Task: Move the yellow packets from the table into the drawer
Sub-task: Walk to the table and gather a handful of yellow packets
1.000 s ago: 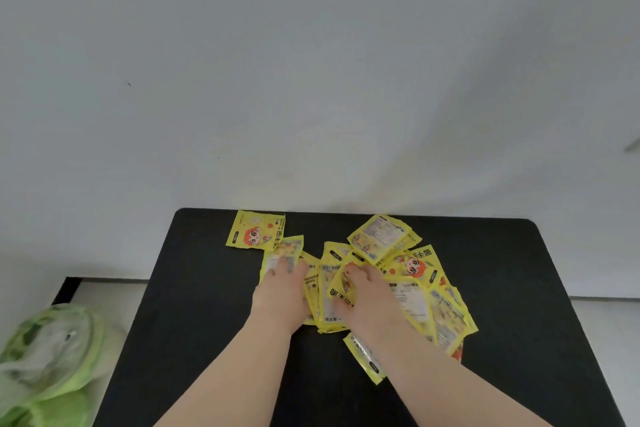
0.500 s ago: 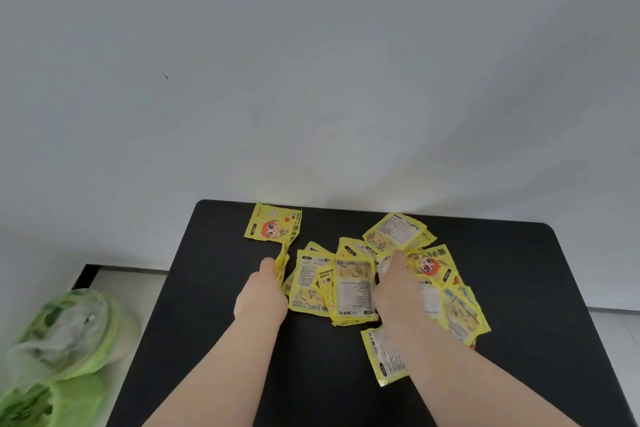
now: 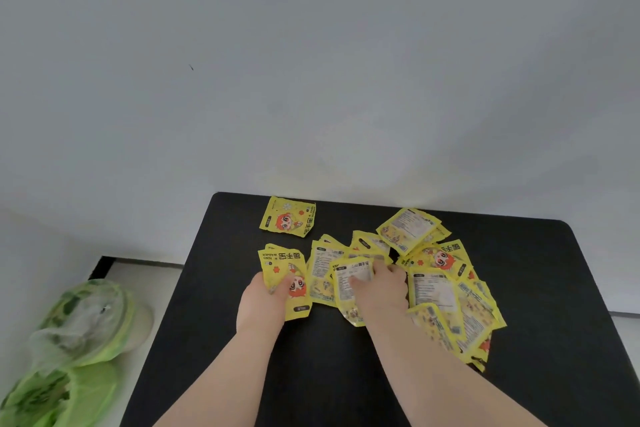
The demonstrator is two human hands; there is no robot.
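Note:
Several yellow packets (image 3: 436,291) lie in a loose overlapping pile on the black table (image 3: 554,340). One packet (image 3: 287,217) lies alone near the table's far left edge. My left hand (image 3: 259,305) grips a yellow packet (image 3: 284,267) with a cartoon face, lifted at the pile's left side. My right hand (image 3: 381,291) is closed on a packet (image 3: 349,279) with its printed back showing, in the middle of the pile. No drawer is in view.
A green and clear plastic bag (image 3: 72,343) lies on the floor to the left of the table. A plain white wall rises behind the table's far edge.
My left hand has picked up a packet at the pile's left. My right hand has shifted left and closed on a middle packet. The camera view has drifted left.

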